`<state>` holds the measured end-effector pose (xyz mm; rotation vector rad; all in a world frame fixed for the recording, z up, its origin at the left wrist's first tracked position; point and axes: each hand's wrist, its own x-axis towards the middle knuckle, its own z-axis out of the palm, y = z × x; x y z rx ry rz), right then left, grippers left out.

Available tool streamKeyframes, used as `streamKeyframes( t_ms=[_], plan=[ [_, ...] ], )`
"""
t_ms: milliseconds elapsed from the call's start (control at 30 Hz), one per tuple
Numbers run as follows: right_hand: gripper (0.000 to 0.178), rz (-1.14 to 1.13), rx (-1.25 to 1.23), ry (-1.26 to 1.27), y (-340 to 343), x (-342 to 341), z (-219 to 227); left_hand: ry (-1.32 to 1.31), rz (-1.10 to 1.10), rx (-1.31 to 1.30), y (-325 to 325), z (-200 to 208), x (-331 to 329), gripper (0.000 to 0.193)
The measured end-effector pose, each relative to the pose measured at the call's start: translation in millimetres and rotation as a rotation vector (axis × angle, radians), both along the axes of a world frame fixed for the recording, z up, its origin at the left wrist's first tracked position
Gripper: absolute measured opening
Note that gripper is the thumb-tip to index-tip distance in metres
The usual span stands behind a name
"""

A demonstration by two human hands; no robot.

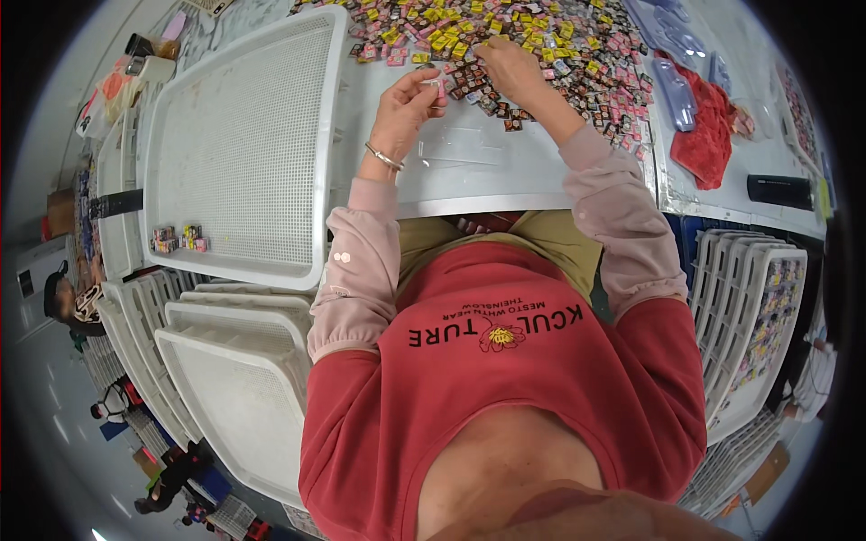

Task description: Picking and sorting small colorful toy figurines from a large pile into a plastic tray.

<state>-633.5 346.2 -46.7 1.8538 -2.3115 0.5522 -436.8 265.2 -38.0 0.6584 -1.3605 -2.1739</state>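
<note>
My left hand [402, 110] is raised over the table's near part, its thumb and fingers closed on a small pink-and-white rectangular piece [439, 87]. To its right, my right hand [512, 70] reaches into a wide pile of small pieces [568, 68], coloured yellow, pink and dark brown. The right fingers are bent together and pressed down among the pieces; what they grip is hidden. Below the hands, a clear flat plastic tray [460, 147] lies on the white table [469, 185].
At the left stands a large white mesh tray [239, 126] with two small groups of pieces [179, 238] in one corner. More white trays [239, 379] are stacked below it. A red cloth [704, 135] and clear plastic holders [675, 95] lie right; filled trays [749, 316] stand beside me.
</note>
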Motion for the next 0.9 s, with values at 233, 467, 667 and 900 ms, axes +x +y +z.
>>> streamKeyframes(
  t_ms=[233,467,667,900],
  plan=[
    [0.026,0.052,-0.086,0.125,7,-7,-5,-0.267,0.036,-0.283,13,4,46,0.021],
    [0.034,-0.001,-0.067,0.011,8,-4,-2,-0.409,0.117,-0.846,34,-15,49,0.014],
    [0.026,0.019,-0.131,-0.017,23,-15,-1,-0.501,0.107,-1.086,34,-17,43,0.008],
    [0.014,0.022,-0.024,-1.512,55,54,12,-0.411,0.018,-1.027,43,-6,56,0.015]
  ],
)
